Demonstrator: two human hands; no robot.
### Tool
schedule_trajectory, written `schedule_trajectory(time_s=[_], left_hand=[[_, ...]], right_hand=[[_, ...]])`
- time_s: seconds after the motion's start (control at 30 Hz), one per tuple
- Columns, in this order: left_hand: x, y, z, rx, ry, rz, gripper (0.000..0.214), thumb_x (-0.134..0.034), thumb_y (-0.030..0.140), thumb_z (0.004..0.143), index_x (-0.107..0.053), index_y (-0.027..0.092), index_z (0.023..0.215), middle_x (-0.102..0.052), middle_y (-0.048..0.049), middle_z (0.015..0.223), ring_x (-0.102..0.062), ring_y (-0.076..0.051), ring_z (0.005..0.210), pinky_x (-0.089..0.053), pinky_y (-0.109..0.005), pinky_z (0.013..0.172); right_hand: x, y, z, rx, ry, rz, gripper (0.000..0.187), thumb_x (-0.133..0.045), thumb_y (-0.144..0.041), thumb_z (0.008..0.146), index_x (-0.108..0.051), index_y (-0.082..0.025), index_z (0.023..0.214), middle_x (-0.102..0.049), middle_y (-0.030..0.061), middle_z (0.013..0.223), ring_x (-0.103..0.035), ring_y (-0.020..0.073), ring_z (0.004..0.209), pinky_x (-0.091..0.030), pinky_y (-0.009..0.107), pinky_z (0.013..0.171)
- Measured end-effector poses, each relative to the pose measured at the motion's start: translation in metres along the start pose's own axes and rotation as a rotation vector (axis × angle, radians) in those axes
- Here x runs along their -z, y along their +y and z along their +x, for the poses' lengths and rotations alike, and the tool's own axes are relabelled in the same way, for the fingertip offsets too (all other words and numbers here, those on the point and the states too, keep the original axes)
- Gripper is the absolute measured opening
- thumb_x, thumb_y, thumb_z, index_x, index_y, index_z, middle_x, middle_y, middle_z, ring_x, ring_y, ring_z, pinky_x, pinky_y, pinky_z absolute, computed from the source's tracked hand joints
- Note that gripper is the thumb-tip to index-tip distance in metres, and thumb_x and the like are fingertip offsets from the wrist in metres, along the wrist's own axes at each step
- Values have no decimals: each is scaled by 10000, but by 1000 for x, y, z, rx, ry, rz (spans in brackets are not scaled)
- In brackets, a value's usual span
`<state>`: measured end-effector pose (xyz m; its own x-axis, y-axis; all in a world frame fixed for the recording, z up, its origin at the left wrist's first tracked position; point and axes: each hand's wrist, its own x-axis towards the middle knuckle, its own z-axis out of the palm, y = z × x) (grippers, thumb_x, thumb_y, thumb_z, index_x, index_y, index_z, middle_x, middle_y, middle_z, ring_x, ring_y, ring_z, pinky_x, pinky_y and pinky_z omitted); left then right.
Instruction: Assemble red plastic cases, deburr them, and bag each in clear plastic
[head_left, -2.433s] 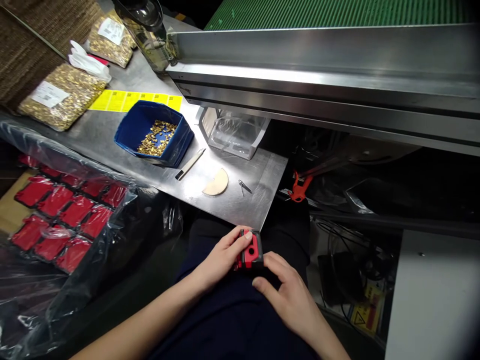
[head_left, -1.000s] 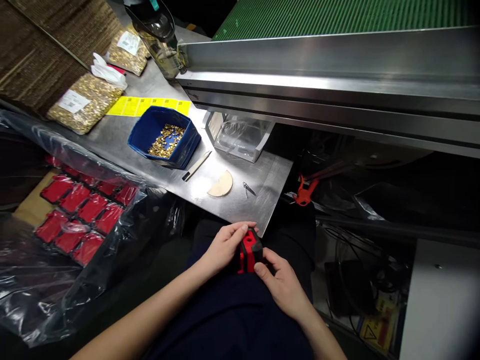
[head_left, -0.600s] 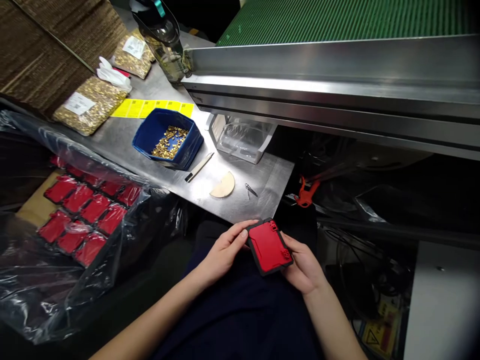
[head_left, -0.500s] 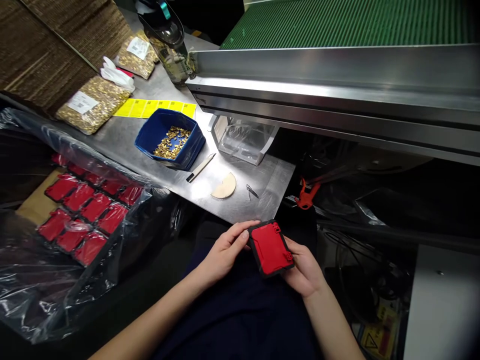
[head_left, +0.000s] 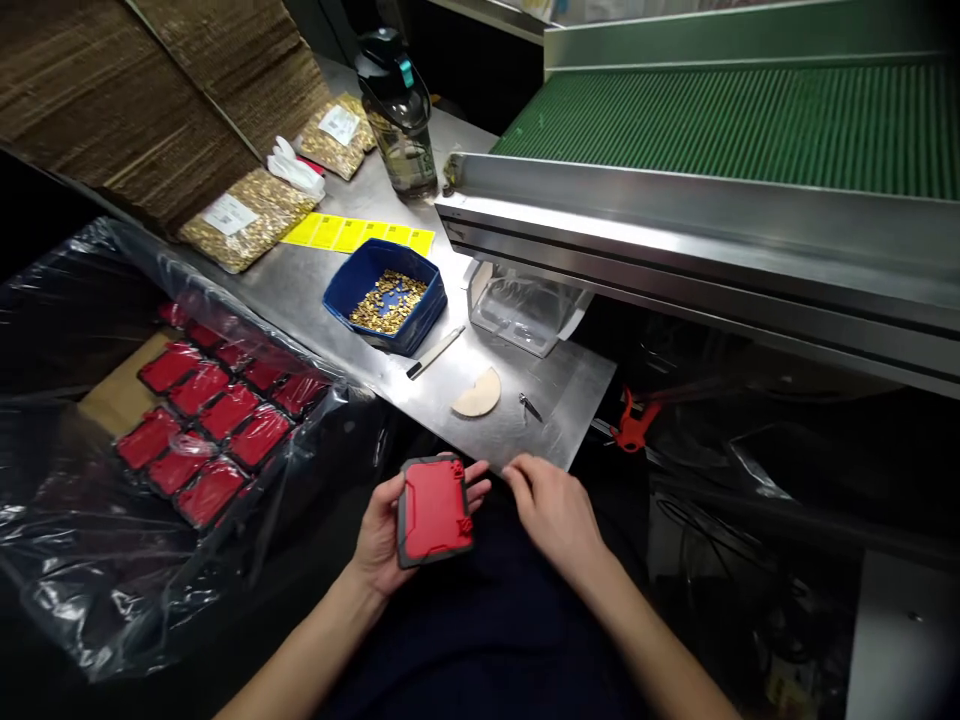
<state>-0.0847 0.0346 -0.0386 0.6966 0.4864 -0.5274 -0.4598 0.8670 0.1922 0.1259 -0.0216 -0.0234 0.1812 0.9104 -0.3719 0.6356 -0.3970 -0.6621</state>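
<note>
Left hand (head_left: 379, 548) holding red-and-black case (head_left: 436, 510), lower middle of frame. Thumb on the case's left edge, fingers under it, fingertips poking out past its right edge. Case's red face turned up to camera, small raised red parts along its right side. Right hand (head_left: 559, 512) just right of it, not touching the case; fingers curled, tips drawn in close by the left fingertips. Can't tell if anything is pinched there.

Just above the hands, the metal table (head_left: 574, 405) corner, center of frame. On it: small nail clipper (head_left: 530, 407), notched cream half-disc (head_left: 478, 395) to its left, white pen-like tool (head_left: 436, 352) with black end lying slanted. Further up, blue bin (head_left: 426, 328) with small gold pieces (head_left: 390, 300) inside; clear tray (head_left: 529, 312) to its right, partly under the metal rail (head_left: 675, 235). Yellow label strip (head_left: 349, 235) behind the bin. Upper left to top middle: two bags of gold pieces (head_left: 259, 215), white crumpled item (head_left: 295, 168), dark-lidded bottle (head_left: 401, 125) upright, brown corrugated board (head_left: 172, 90).

Upper right: green ribbed belt (head_left: 720, 125). Orange clamp (head_left: 632, 430) right of table corner. Left side: more red-and-black pieces (head_left: 229, 410) in rows, clear plastic sheeting (head_left: 64, 580) around and partly over them.
</note>
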Motion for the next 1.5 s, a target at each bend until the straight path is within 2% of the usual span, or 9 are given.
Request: schedule_trajectory(time_s=[0.07,0.17,0.33,0.43,0.53,0.63,0.77,0.93,1.5], left_hand=[[12,7,-16,-7,-6,-14,630,-600,467,910,-573,96,1419,-454,-206,1579,-402,-429,1468,-301,-572,1229],[23,6,-39,27,-30,1,664,-598,351,908,-484,87,1506,-470,-211,1566,-450,-404,1443,-294,-595,1228],[21,1,-57,7,37,-31,671,-666,449,909,-498,146,1484,-461,-227,1567,-541,-420,1361,-363,-576,1182],[14,2,-57,-5,186,-62,620,-641,591,938,-561,174,1389,-530,-223,1511,-622,-399,1274,-467,-530,1094],[3,0,-52,48,306,-58,603,-596,604,966,-566,156,1368,-628,-225,1396,-712,-354,1120,-545,-461,980],[-11,-6,-45,125,349,-26,611,-549,608,987,-574,134,1370,-700,-216,1265,-748,-306,983,-581,-402,874],[-31,-13,-29,257,376,88,605,-579,622,961,-632,127,1306,-740,-203,1144,-749,-283,892,-587,-369,797],[-43,-22,-15,337,459,247,535,-672,599,909,-713,123,1149,-760,-134,947,-726,-231,773,-570,-297,712],[-42,-40,-12,356,490,245,535,-666,598,919,-720,108,1126,-754,-120,867,-705,-204,709,-570,-270,658]], right_hand=[[9,-3,34,119,25,-115,238,-467,-222,1043,-681,-198,1143,-696,115,1156,-631,264,1077,-471,359,917],[18,-11,92,345,-55,-255,423,-625,-85,922,-614,-228,1320,-554,116,1457,-447,296,1374,-355,415,1127],[21,-25,145,503,-210,-369,374,-784,-143,817,-664,-184,1168,-630,151,1286,-540,329,1235,-421,402,1015],[25,-31,118,484,-217,-350,226,-596,-228,967,-607,-166,1183,-672,134,1137,-641,268,1018,-469,346,859],[35,-33,55,431,-264,-188,297,-475,-303,1047,-458,-199,1324,-693,45,1015,-672,184,851,-483,264,750],[45,-31,-12,346,-454,115,184,-497,-371,1058,-516,-267,1207,-676,-15,940,-644,141,758,-452,229,671],[38,-27,-63,459,-513,-81,144,-424,-312,1074,-536,-234,1025,-674,0,847,-608,151,682,-361,290,615],[25,-15,-66,463,-407,-204,172,-382,-295,1081,-520,-216,1016,-683,12,773,-611,162,607,-298,312,561],[38,-5,-64,397,-480,-180,122,-454,-323,1058,-535,-238,1026,-688,-9,737,-616,165,568,-233,295,533]])
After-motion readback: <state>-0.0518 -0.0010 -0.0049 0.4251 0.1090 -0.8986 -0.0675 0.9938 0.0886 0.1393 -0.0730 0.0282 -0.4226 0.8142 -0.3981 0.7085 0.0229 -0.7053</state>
